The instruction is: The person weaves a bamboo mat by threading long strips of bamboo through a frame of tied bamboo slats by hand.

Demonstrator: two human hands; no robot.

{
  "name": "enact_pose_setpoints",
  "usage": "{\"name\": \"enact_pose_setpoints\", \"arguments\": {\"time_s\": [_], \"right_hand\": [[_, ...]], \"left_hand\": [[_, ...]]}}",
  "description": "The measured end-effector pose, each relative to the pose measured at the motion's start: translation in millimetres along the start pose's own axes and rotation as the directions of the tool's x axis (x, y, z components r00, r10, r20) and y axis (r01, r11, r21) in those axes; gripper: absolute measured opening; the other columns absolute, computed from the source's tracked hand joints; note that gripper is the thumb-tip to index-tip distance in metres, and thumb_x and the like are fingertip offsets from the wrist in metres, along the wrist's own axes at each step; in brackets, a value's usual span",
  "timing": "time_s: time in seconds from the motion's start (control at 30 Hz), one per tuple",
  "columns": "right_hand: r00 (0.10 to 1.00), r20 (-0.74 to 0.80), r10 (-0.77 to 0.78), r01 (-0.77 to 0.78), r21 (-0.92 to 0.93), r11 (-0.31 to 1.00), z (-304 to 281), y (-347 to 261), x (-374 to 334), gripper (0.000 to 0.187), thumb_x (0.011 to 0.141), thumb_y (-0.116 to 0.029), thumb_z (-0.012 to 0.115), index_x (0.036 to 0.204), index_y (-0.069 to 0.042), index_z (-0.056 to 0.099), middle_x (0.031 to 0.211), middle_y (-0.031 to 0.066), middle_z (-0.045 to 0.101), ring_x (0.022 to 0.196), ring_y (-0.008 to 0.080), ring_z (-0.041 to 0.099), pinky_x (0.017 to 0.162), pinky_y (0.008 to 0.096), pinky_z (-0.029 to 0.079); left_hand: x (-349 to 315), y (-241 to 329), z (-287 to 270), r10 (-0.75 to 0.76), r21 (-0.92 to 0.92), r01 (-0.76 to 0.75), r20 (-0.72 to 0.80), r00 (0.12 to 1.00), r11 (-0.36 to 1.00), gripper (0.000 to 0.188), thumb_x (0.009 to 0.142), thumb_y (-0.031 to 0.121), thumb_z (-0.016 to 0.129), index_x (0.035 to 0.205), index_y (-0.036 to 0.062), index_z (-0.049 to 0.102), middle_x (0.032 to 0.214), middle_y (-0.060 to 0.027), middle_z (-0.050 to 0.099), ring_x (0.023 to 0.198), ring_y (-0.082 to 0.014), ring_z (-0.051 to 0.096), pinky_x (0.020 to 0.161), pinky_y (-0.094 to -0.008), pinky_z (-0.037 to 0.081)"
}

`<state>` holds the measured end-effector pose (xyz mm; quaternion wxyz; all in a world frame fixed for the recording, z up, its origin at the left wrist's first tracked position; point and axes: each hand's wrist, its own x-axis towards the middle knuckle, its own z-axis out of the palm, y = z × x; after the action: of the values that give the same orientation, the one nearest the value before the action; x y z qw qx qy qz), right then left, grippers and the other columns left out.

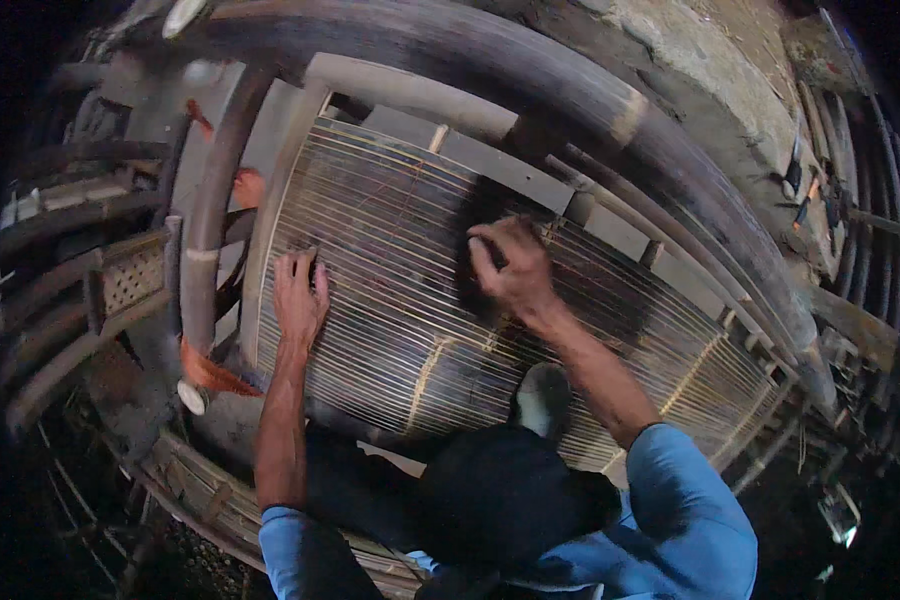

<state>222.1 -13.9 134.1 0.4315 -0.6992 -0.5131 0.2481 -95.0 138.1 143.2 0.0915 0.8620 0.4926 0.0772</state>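
Note:
Before me lies a panel of thin, parallel, bamboo-like strips (360, 330), crossed by lighter woven bands (426, 385). My left hand (298, 300) rests on the strips near the panel's left edge, fingers stretched forward and the thumb slightly apart. Over the middle of the panel, my right hand (515, 265) is closed, with its fingers curled toward the thumb. Whatever it may hold is too small or hidden to make out. A dark shadow falls around that hand. Below it, a shoe (542, 400) shows at the panel's near side.
A thick dark bamboo pole (530, 75) curves past the far side, and another pole (210, 220) stands along the left, with orange cloth (210, 370) near its lower end. Tools with handles (805, 195) lie on the ground at far right. More bamboo furniture (120, 270) is at left.

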Motion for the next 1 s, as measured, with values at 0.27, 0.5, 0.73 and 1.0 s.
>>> {"name": "enact_pose_setpoints", "arguments": {"time_s": [0.27, 0.5, 0.73, 1.0], "right_hand": [[0.998, -0.056, -0.003, -0.012, -0.263, 0.965, -29.0, 35.7, 50.0, 0.028, 0.096, -0.033, 0.057, 0.104, -0.007, 0.066, 0.1, 0.0191, 0.066, 0.103, 0.0379, 0.062, 0.084, 0.0496, 0.054], [0.941, 0.276, 0.198, -0.204, -0.007, 0.979, -25.5, 74.3, 61.4, 0.046, 0.099, -0.047, 0.048, 0.117, -0.009, 0.066, 0.118, 0.0233, 0.065, 0.112, 0.0389, 0.062, 0.093, 0.0497, 0.051], [0.92, 0.277, 0.277, -0.235, -0.174, 0.956, -35.3, 87.9, 73.4, 0.045, 0.098, -0.045, 0.053, 0.107, -0.004, 0.07, 0.1, 0.0207, 0.07, 0.099, 0.0343, 0.068, 0.09, 0.0439, 0.05], [0.908, 0.308, 0.283, -0.233, -0.19, 0.954, -28.9, 69.7, 75.3, 0.042, 0.098, -0.044, 0.053, 0.109, -0.007, 0.071, 0.101, 0.018, 0.07, 0.091, 0.0314, 0.068, 0.085, 0.0447, 0.05]], "left_hand": [[-55.6, 4.6, -154.2, 0.071, 0.151, -0.065, -0.036, 0.997, 0.986, 0.015, 0.085, 0.013, 0.068, 0.097, 0.0044, 0.071, 0.085, -0.0159, 0.068, 0.079, -0.0379, 0.066, 0.077, -0.044, 0.053], [-45.9, -20.4, -271.3, -0.021, 0.367, 0.029, -0.026, 0.999, 0.93, 0.016, 0.085, 0.014, 0.069, 0.098, 0.0065, 0.071, 0.091, -0.017, 0.069, 0.083, -0.0356, 0.069, 0.072, -0.0432, 0.054], [28.1, 39.8, -166.4, 0.022, 0.199, -0.044, 0.109, 0.994, 0.979, 0.02, 0.084, 0.021, 0.074, 0.095, 0.004, 0.073, 0.091, -0.0164, 0.07, 0.082, -0.0343, 0.068, 0.074, -0.0403, 0.054], [84.2, 89.8, 16.4, 0.172, -0.181, -0.2, -0.157, 0.972, 0.963, 0.026, 0.081, 0.02, 0.076, 0.097, 0.0003, 0.072, 0.094, -0.0181, 0.067, 0.094, -0.0386, 0.061, 0.086, -0.0443, 0.048]]}}
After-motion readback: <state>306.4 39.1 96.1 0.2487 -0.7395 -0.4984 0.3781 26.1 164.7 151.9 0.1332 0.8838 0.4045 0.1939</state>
